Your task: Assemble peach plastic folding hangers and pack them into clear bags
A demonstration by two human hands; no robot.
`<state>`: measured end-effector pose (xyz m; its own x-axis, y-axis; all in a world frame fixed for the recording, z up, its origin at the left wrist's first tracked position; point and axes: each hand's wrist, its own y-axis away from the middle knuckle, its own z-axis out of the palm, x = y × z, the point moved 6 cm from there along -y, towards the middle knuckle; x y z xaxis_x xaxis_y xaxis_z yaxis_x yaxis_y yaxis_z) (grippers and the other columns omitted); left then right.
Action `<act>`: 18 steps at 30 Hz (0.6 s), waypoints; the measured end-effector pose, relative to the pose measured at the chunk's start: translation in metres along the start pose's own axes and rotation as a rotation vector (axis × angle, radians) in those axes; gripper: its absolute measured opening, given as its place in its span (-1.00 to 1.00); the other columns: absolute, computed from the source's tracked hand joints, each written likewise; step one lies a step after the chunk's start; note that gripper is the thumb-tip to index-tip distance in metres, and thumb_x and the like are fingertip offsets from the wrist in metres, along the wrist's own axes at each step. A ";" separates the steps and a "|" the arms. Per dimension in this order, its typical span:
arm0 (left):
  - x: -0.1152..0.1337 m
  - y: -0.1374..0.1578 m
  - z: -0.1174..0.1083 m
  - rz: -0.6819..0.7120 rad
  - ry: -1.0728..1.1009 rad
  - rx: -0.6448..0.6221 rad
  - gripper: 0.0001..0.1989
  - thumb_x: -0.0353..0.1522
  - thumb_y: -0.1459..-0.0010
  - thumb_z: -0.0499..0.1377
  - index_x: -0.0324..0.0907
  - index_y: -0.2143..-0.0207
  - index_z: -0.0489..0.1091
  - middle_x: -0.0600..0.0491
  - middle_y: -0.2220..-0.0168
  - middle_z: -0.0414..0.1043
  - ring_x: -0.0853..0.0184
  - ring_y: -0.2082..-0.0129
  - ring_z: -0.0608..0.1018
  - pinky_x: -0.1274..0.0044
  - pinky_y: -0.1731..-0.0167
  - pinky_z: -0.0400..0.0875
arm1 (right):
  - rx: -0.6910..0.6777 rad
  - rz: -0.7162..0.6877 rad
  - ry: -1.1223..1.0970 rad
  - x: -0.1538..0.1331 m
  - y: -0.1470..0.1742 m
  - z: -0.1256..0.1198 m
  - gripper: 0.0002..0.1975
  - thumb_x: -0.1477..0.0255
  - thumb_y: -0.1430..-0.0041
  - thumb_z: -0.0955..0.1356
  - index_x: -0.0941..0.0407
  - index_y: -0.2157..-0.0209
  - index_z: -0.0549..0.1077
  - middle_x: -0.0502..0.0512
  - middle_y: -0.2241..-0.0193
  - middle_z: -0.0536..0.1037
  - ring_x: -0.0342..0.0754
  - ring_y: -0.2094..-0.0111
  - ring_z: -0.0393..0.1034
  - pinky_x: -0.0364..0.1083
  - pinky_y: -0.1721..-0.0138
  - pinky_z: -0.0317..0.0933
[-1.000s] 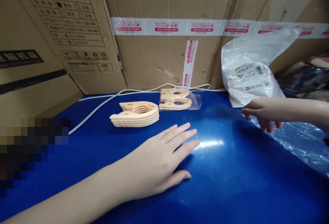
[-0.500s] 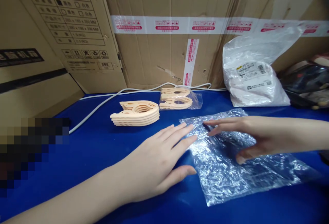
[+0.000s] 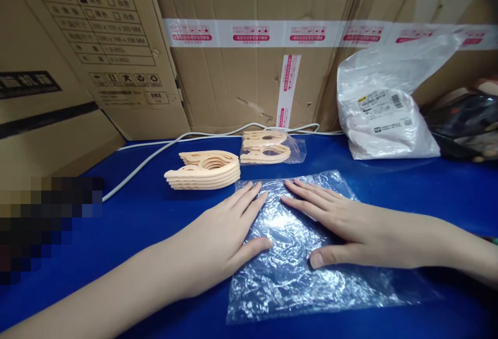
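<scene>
A crinkled clear plastic bag (image 3: pixel 280 282) lies flat on the blue tabletop. My left hand (image 3: pixel 229 235) rests palm down over its left part, fingers stretched out and thumb apart. On the bag's upper middle lies my right hand (image 3: pixel 338 219), also palm down with the fingers extended and the thumb spread. Neither hand grips anything. Just beyond my left fingertips sits a stack of several cream plastic folding hangers (image 3: pixel 204 175). To the right of that stack, more cream hangers (image 3: pixel 268 153) lie inside a small clear bag.
Cardboard boxes (image 3: pixel 233 79) stand along the back and the left side. A white cable (image 3: pixel 155 149) runs along the boxes' base. At the back right are a white plastic mailer bag (image 3: pixel 385 116) and dark items (image 3: pixel 459 121). A pixelated patch covers the left edge.
The clear bag has shifted left and turned slightly. My right hand has moved left and settled onto it. My left hand has moved a little to the left.
</scene>
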<state>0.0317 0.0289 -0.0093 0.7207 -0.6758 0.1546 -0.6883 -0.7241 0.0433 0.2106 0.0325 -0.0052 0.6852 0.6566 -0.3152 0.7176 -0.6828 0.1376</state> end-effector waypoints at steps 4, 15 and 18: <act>-0.003 0.005 0.001 -0.001 0.045 -0.065 -0.04 0.19 -0.14 -0.06 -0.25 -0.37 -0.13 -0.19 -0.38 -0.29 -0.05 -0.36 -0.10 0.13 -0.26 0.01 | -0.055 0.022 0.053 0.024 0.009 -0.008 -0.10 -0.03 -0.07 0.35 -0.18 -0.34 -0.13 0.01 -0.37 -0.22 0.23 -0.34 -0.30 0.27 -0.26 -0.07; -0.009 0.012 0.009 0.037 0.073 -0.065 0.27 0.30 0.22 0.13 -0.10 -0.38 -0.32 -0.20 -0.38 -0.50 -0.20 -0.34 -0.24 -0.02 -0.22 -0.03 | 0.103 0.048 0.078 0.078 0.031 -0.037 -0.41 0.13 -0.02 0.45 -0.07 -0.09 0.36 0.17 -0.12 0.38 0.17 -0.10 0.31 0.04 -0.05 0.30; -0.006 0.014 0.004 0.011 0.041 -0.026 0.16 0.27 0.06 0.06 -0.27 -0.37 -0.20 -0.24 -0.38 -0.38 -0.13 -0.35 -0.16 0.06 -0.24 -0.01 | 0.069 0.126 0.132 0.069 0.026 -0.036 -0.56 0.05 -0.05 0.40 0.03 0.13 0.40 0.20 0.11 0.46 0.12 0.15 0.40 0.04 0.17 0.35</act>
<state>0.0183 0.0220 -0.0134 0.7097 -0.6770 0.1951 -0.6982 -0.7127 0.0668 0.2806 0.0718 0.0104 0.7826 0.5979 -0.1733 0.6180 -0.7795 0.1017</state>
